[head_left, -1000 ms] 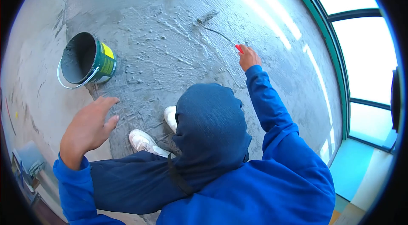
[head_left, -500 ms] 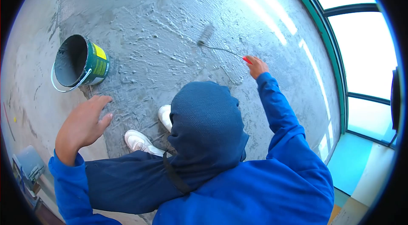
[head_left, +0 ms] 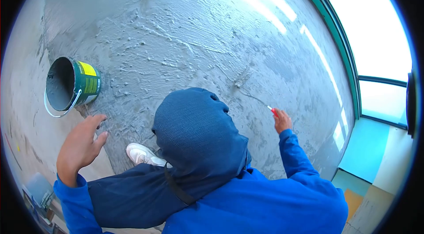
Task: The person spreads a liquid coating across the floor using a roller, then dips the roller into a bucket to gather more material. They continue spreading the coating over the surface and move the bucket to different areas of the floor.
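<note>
My right hand point(head_left: 283, 121) is wrapped around the red handle of a paint roller point(head_left: 257, 98). Its grey-coated roller head rests on the floor to the upper left of the hand, over wet grey coating point(head_left: 176, 44). Held out at the left, my left hand point(head_left: 81, 148) has its fingers apart and nothing in them. Just beyond those fingertips stands a dark green bucket point(head_left: 90, 84) with a yellow label, a white wire handle and grey residue inside.
A green-framed window point(head_left: 371, 35) runs along the right side. White shoes point(head_left: 142, 153) stand on the floor below the coating. A pale container point(head_left: 39, 187) and other items sit at the lower left. Blue and pale panels point(head_left: 366, 150) lie at the lower right.
My right hand has drawn the roller down and to the right across the floor. The view has shifted, so the bucket appears lower and farther left. My left hand remains spread.
</note>
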### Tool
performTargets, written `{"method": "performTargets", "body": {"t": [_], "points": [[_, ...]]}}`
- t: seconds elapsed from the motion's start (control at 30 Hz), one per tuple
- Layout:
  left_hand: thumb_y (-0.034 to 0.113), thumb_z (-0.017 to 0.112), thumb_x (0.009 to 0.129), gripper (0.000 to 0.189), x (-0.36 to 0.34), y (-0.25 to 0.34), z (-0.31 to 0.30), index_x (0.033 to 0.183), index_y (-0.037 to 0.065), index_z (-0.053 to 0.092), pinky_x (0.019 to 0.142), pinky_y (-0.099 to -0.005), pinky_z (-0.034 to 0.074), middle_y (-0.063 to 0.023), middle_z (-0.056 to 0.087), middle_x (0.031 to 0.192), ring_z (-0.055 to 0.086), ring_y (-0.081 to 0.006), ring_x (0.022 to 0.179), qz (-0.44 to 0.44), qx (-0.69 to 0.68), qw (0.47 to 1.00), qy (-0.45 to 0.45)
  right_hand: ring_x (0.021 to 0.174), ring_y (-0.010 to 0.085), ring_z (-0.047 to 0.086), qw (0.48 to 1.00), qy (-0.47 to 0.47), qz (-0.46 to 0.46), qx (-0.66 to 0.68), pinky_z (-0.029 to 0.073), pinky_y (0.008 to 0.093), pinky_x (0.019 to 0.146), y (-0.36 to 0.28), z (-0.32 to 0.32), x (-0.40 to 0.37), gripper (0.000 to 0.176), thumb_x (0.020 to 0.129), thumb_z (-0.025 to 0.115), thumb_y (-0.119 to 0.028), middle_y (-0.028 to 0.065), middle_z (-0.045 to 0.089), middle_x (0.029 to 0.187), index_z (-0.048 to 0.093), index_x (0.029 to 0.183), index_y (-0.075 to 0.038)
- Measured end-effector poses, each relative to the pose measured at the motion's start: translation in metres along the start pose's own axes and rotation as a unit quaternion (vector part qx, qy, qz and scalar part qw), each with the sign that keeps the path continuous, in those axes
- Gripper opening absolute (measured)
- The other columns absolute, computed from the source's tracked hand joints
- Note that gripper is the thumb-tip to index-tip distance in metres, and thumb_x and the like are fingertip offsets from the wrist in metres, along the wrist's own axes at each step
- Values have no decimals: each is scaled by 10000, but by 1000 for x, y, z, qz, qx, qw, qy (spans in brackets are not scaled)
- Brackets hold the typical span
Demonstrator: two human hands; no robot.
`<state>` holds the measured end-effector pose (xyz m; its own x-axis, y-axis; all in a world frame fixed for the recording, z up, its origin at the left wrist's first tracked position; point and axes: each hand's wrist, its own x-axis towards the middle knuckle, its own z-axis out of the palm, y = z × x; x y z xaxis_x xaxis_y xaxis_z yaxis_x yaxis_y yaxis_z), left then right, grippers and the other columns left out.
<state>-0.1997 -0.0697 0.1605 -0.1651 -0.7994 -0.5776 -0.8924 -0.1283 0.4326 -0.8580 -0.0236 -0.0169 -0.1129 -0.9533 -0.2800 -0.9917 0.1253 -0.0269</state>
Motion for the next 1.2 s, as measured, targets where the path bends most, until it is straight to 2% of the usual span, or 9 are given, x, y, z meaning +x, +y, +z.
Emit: {"method": "performTargets", "body": {"t": [0.17, 0.37, 0.67, 0.77, 0.83, 0.97, 1.03, 1.07, 1.2], "points": [[155, 610, 857, 365, 0, -5, 3, 1191, 25, 540, 872, -423, 454, -197, 596, 1088, 580, -362, 994, 15, 10, 1000, 6, 907, 356, 606, 997, -15, 69, 34, 484, 476, 752, -60, 35, 4, 310, 892, 577, -216, 128, 611, 1002, 574, 1201, -206], [138, 607, 856, 362, -6, -4, 4, 1192, 22, 539, 874, -416, 456, -198, 592, 1095, 580, -359, 1000, 19, 8, 1000, 21, 966, 402, 605, 994, 45, 95, 33, 486, 498, 806, -150, 17, 127, 340, 896, 557, -229, 164, 627, 1042, 549, 1235, -218], [143, 609, 853, 363, -11, -2, 2, 1189, 22, 540, 871, -417, 457, -196, 594, 1079, 578, -358, 1006, -3, -3, 1000, 25, 994, 377, 609, 997, 76, 8, 30, 488, 480, 828, -184, -20, 220, 336, 872, 586, -230, 160, 643, 1072, 581, 1205, -188], [141, 609, 852, 364, -9, 0, 0, 1189, 22, 541, 874, -417, 457, -197, 594, 1085, 578, -356, 1009, 4, 9, 1000, 23, 1057, 373, 581, 999, 37, 2, 29, 471, 472, 867, -166, -20, 218, 364, 868, 583, -224, 171, 629, 1101, 566, 1230, -194], [140, 607, 852, 364, -10, -1, 1, 1189, 20, 541, 878, -418, 456, -198, 594, 1091, 577, -357, 1014, 0, -5, 1000, 24, 1088, 368, 563, 999, 37, -18, 28, 459, 465, 891, -125, -5, 209, 365, 870, 576, -233, 173, 615, 1127, 562, 1233, -197], [135, 605, 852, 364, -6, 0, -2, 1189, 15, 541, 887, -421, 451, -203, 593, 1104, 571, -368, 1029, -15, -7, 1000, 9, 1017, 371, 578, 999, 23, 1, 27, 462, 463, 863, -54, -5, 152, 337, 875, 570, -236, 166, 621, 1071, 578, 1203, -159], [135, 603, 853, 362, -3, -2, 0, 1189, 13, 542, 889, -423, 449, -205, 593, 1105, 567, -377, 1031, -1, 8, 1000, 12, 950, 369, 603, 997, 60, -42, 35, 481, 465, 799, -13, 0, 125, 307, 883, 571, -223, 136, 620, 1011, 574, 1189, -210], [135, 602, 854, 362, -2, -3, 1, 1189, 12, 543, 889, -423, 449, -207, 592, 1105, 565, -381, 1033, 6, 15, 1000, 14, 957, 369, 600, 997, 52, -43, 43, 479, 454, 808, -1, -1, 110, 301, 883, 571, -224, 141, 622, 1015, 587, 1181, -184], [144, 599, 857, 361, 1, -3, 0, 1188, 11, 545, 887, -426, 447, -210, 589, 1108, 560, -389, 1032, 5, 8, 1000, 6, 964, 366, 595, 999, -1, -28, 25, 478, 432, 819, 5, -4, 72, 306, 886, 570, -229, 149, 623, 1021, 606, 1175, -139]]}}
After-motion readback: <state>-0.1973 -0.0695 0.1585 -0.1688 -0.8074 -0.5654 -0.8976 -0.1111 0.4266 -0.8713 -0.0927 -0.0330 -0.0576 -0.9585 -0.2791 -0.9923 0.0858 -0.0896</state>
